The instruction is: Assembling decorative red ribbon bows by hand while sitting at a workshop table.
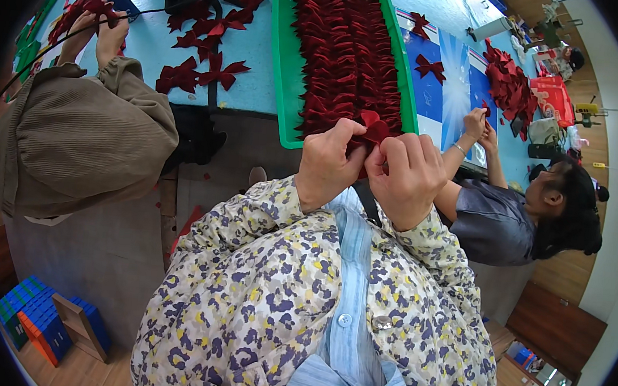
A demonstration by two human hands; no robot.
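left grip (330, 163): pinched | right grip (410, 175): pinched, curled | forearms (255, 214): angled inward

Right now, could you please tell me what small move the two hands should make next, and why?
Probably a gentle outward tug on the red ribbon: the left hand and right hand both pinch it, with a loop showing between them, near rows of red bows in the green tray.

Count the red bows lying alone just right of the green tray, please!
2: the farther bow, near the far right corner of the green tray; the nearer bow, below it.
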